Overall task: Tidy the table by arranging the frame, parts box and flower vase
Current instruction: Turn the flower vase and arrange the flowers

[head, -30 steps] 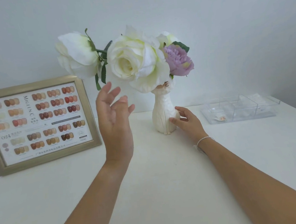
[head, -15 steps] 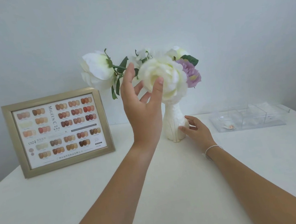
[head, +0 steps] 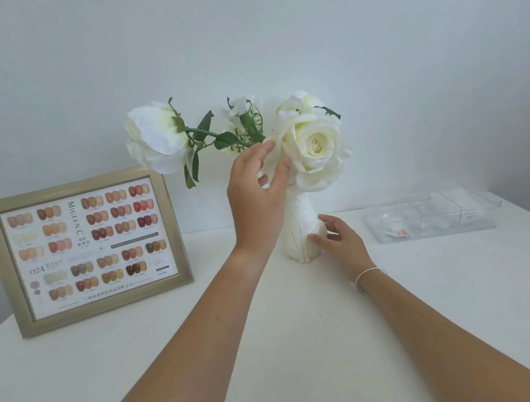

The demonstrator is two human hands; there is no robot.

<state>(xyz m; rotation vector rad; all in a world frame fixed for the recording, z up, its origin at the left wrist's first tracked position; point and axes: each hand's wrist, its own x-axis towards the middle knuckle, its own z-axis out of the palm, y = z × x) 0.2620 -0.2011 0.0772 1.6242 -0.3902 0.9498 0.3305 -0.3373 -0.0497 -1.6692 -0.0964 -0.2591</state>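
A cream flower vase (head: 301, 229) stands upright at the back middle of the white table, holding white flowers. My left hand (head: 257, 195) is raised beside the big white rose (head: 315, 147), thumb and fingertips touching its left petals. My right hand (head: 338, 241) rests on the table with fingers spread against the vase's lower right side. A gold frame (head: 86, 249) showing nail colour samples leans at the back left. The clear parts box (head: 427, 218) lies at the back right, with small items in its compartments.
The white table (head: 276, 351) meets a plain pale wall behind. Another white bloom (head: 156, 141) on a leafy stem juts left over the frame's top corner. A thin white bracelet sits on my right wrist.
The big rose has turned from in front of my left hand to its right, facing me. The purple flower is now hidden. My right hand stays at the vase base.
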